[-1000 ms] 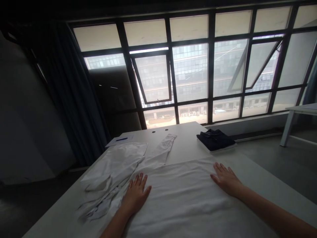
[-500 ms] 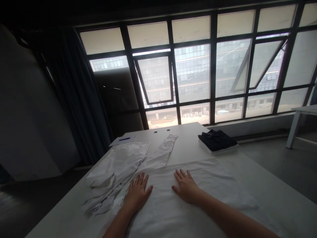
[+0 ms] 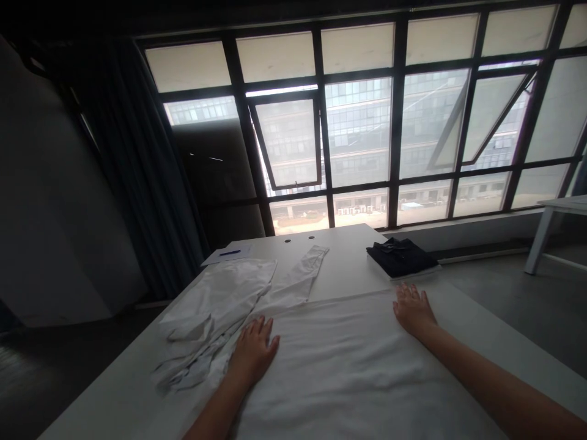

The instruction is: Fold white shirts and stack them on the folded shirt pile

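A white cloth garment (image 3: 339, 373) lies spread flat across the near part of the white table (image 3: 348, 266). My left hand (image 3: 254, 353) rests palm down on it with the fingers apart, near its rumpled left side. My right hand (image 3: 413, 310) lies flat with spread fingers at the garment's far right edge. A long white sleeve (image 3: 293, 280) stretches toward the far end of the table. Crumpled white fabric (image 3: 215, 299) is bunched to the left of my left hand.
A folded dark navy shirt (image 3: 401, 257) sits on a white board at the table's far right. A sheet of paper with a blue pen (image 3: 228, 253) lies at the far left. A second white table (image 3: 557, 211) stands at the right, beyond a grey floor.
My right hand has slid outward to the right, from the middle of the garment to its far right edge. My left hand has stayed nearly still.
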A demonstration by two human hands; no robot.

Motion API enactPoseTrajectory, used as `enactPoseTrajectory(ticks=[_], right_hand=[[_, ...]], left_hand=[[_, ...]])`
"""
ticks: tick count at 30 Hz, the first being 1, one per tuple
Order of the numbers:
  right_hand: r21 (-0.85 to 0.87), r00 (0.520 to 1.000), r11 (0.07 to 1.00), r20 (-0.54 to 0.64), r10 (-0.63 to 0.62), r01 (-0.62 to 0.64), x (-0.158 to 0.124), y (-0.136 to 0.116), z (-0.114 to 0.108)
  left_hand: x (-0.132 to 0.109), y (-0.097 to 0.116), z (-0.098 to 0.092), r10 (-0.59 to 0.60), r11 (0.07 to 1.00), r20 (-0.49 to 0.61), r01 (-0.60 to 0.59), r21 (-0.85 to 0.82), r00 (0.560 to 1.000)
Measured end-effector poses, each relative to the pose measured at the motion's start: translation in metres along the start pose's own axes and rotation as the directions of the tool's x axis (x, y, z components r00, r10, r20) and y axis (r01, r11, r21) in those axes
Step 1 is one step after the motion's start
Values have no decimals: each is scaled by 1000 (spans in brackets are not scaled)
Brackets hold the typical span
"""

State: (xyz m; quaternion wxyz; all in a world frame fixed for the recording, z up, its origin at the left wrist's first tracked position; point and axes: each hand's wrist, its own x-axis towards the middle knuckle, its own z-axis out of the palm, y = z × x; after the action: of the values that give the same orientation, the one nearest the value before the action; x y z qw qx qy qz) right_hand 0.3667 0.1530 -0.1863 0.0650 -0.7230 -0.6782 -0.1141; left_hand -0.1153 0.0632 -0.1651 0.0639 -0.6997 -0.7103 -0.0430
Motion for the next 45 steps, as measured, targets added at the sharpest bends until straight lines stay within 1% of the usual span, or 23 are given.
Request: enactPoseTrajectory(ticks=[1, 2, 3, 5, 8, 10, 12, 14, 17, 20, 23, 31, 36, 41, 45], right_hand=[[-18, 999, 1000, -46, 2, -3, -8, -2, -2], [-20, 998, 1000, -64, -10, 9, -18, -5, -3], [-6, 998, 1000, -56, -31, 30, -30, -10, -3], [41, 997, 996, -13, -75, 76, -55, -20, -1], [140, 989, 985, 96, -115, 101, -91, -32, 3], [182, 981, 978, 146, -128, 101, -106, -36, 4], [196, 976, 975, 169, -137, 103, -108, -39, 2], [198, 973, 974, 181, -144, 108, -102, -42, -2], [201, 972, 974, 189, -143, 105, -84, -48, -5], [213, 969, 970, 191, -154, 112, -67, -56, -5], [222, 963, 966, 203, -176, 130, -54, -63, -4], [230, 957, 966, 235, -170, 115, -22, -84, -1], [244, 950, 964, 259, -174, 110, -4, -106, -2], [264, 948, 958, 260, -182, 112, 6, -125, -4], [272, 951, 954, 244, -192, 123, 8, -128, -4]], left_hand=[[-3, 2, -2, -17, 1000, -28, 17, 7, 999], [-6, 4, -3, -27, 1000, -46, 28, 13, 999], [-10, 6, -4, -31, 999, -51, 32, 18, 998], [-16, 7, -2, -34, 999, -9, 34, 22, 999], [-22, 5, 4, -62, 998, 107, 61, 14, 992], [-22, 3, 8, -80, 997, 140, 79, 15, 987], [-19, 1, 11, -89, 996, 133, 87, 22, 987], [-13, -2, 14, -97, 995, 127, 95, 22, 987], [-2, -8, 17, -87, 996, 117, 85, 16, 989], [11, -17, 20, -65, 996, 50, 61, 66, 997], [25, -26, 25, -92, 991, -13, 93, 100, 996], [67, -50, 38, -202, 979, 72, 203, -4, 977], [89, -69, 37, -222, 975, 107, 223, -4, 969], [102, -82, 30, -223, 975, 123, 223, 19, 967], [102, -82, 29, -223, 975, 101, 221, 29, 970]])
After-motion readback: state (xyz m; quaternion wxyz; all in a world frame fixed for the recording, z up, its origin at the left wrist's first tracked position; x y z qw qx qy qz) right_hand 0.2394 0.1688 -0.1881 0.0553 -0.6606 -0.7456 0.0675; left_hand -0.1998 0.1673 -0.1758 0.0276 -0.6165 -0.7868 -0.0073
